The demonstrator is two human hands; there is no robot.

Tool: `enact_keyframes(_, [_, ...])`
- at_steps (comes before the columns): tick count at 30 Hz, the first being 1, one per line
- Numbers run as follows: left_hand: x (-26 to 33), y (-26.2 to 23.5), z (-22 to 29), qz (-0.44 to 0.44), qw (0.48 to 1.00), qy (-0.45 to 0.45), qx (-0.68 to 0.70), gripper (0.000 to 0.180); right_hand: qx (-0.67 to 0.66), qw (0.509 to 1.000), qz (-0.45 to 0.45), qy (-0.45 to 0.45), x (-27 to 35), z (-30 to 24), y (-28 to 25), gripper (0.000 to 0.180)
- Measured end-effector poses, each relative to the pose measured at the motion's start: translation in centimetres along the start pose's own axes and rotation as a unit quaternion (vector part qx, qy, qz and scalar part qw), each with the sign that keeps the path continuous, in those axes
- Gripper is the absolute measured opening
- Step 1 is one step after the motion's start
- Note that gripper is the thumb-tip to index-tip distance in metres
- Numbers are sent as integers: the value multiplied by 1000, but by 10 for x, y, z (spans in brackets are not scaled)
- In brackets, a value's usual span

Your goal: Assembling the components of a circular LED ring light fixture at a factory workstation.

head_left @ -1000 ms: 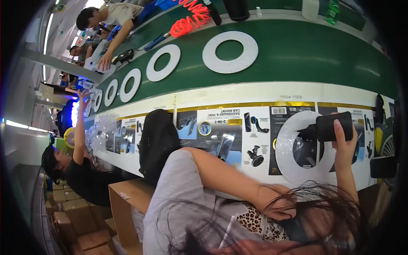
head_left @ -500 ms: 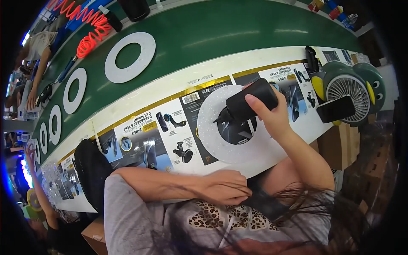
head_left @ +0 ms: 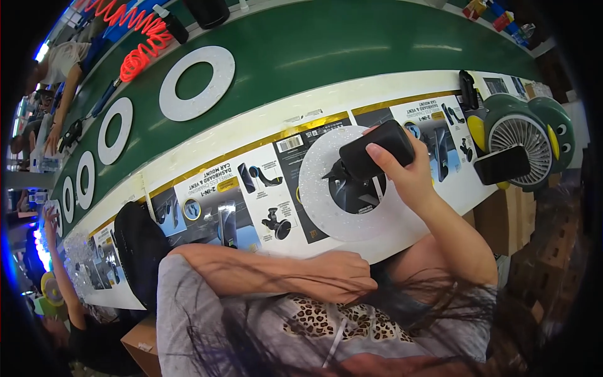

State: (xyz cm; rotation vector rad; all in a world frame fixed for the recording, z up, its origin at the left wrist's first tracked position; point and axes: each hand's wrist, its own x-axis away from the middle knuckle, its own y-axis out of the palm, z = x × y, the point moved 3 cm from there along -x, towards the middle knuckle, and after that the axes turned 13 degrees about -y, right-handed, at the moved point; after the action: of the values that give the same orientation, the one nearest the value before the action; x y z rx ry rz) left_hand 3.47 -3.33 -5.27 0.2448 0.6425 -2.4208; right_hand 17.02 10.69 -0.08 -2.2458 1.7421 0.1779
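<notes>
At the centre of the head view, just right of twelve o'clock from the person's chest, the right hand (head_left: 411,179) grips a black, oblong plastic phone-holder (head_left: 375,151), fingers wrapped over its upper end and thumb beneath. The holder's long axis runs from about two o'clock down to eight o'clock, and its lower end points into the dark hole of a flat white glittery foam ring (head_left: 336,191) lying on the desk (head_left: 264,125). The ring sits directly at eight o'clock from the gripping hand, touching or nearly touching the holder's stem; I cannot tell which.

The left hand (head_left: 336,276) lies loosely closed on the near edge of the desk, at six o'clock from the ring, holding nothing visible. The right hand is the nearer one to the holder and ring.

Under the ring lie printed cardboard package sheets (head_left: 232,195). At three o'clock stands a green penguin-shaped desk fan (head_left: 521,129). More white rings (head_left: 195,81) rest on the green belt at eleven o'clock.
</notes>
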Motion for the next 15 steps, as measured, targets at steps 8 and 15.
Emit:
enact_keyframes(8, [-2, 21, -8, 57, 995, 68, 55, 7, 50, 998, 23, 18, 12, 9, -14, 26])
enact_keyframes(15, [-1, 18, -5, 26, 999, 36, 25, 4, 54, 998, 26, 29, 11, 16, -16, 24])
